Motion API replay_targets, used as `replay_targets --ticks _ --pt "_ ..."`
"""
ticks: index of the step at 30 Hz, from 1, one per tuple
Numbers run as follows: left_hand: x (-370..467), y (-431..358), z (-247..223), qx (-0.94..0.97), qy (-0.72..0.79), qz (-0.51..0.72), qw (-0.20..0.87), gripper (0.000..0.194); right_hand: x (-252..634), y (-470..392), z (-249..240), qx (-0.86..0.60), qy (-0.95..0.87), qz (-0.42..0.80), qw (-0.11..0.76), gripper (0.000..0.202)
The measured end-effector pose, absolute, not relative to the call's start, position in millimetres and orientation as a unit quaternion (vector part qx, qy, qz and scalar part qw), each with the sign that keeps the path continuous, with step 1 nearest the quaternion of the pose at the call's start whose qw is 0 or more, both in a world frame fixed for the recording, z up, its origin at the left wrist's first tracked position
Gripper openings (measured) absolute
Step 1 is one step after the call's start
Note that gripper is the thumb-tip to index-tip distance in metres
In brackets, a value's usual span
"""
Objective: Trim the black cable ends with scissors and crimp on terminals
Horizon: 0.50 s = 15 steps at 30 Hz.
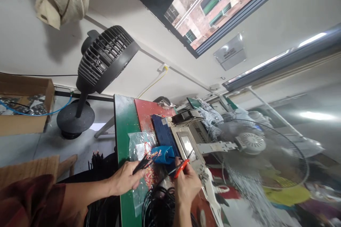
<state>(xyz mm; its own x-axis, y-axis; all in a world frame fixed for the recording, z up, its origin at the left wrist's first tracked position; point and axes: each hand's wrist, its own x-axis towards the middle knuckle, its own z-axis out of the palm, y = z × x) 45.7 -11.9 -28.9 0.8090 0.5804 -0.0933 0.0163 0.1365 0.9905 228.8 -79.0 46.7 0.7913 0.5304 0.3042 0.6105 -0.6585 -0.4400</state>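
Note:
My left hand (125,176) is closed around a bunch of black cables (141,165), whose coloured inner wires fan out at the tips. These tips reach close to a blue cylindrical container (163,154) lying on its side. My right hand (186,181) grips a tool with an orange handle (182,168); a thin dark point sticks out beyond the fingers, and its exact kind is unclear. A black cable passes by the right fingers. Below sits a coil of black cable (161,205). Red and yellow scraps (149,178) lie on a clear plastic bag (135,198) beneath my hands.
A grey bench machine (188,143) stands right of the container on the green table (123,124). Behind the table is a black floor fan (106,56); a larger caged fan (250,145) is at right. A cardboard box (26,124) and wooden stool (32,168) are left.

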Motion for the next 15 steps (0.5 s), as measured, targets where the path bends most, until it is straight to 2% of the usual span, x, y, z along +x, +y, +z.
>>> replay_targets --ticks 6,15 --pt "46.7 -12.3 -29.5 0.627 0.234 0.200 0.716 0.041 226.3 -76.1 37.0 -0.925 -0.305 -0.085 0.208 0.050" --pt "47.2 -14.1 -30.5 0.615 0.255 0.198 0.720 0.041 223.0 -74.2 39.3 -0.931 -0.276 -0.054 0.234 0.046"
